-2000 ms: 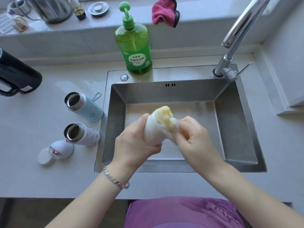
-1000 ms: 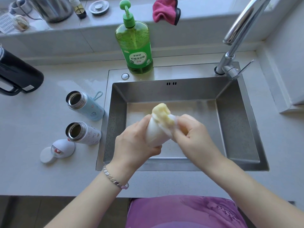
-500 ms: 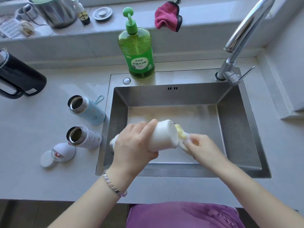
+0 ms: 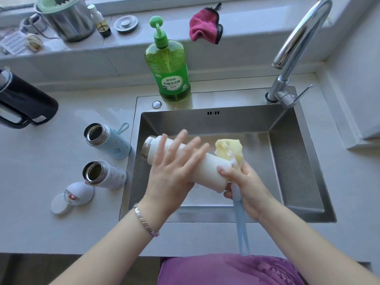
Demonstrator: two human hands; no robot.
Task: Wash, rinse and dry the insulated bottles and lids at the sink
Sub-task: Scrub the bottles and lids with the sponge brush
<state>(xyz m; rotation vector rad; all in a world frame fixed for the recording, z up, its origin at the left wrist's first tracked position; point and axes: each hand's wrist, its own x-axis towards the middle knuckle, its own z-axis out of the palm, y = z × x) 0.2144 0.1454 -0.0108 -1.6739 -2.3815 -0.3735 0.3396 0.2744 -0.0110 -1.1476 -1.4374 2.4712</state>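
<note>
White bottle (image 4: 207, 167): at frame centre, above the sink (image 4: 205, 122). It lies tilted, metal mouth toward the upper left, base toward the lower right.

Left hand (image 4: 174, 169): placed against the middle of the white bottle. Grip wide, with the fingers straight and spread across the bottle body.

Right hand (image 4: 248, 188): at the base end of the white bottle. Grip closed round the brush (image 4: 228, 151), with the thumb resting on the bottle near its base. The yellow sponge head carries foam and touches the bottle at the base end. The blue handle hangs down from the hand, past the front edge of the sink.

Worktop (image 4: 41, 182), left of the sink:
- Blue bottle (image 4: 112, 141), uncapped, centre left.
- Patterned bottle (image 4: 108, 175), uncapped, just below the blue bottle.
- Two white lids (image 4: 79, 192), touching each other, lower left of the patterned bottle.
- Black jug (image 4: 22, 101), at the left edge.

Behind the sink:
- Green soap bottle (image 4: 167, 64), on the rear rim.
- Tap (image 4: 298, 48), upper right.
- Pink cloth (image 4: 205, 25), on the ledge (image 4: 131, 44) at the top.
</note>
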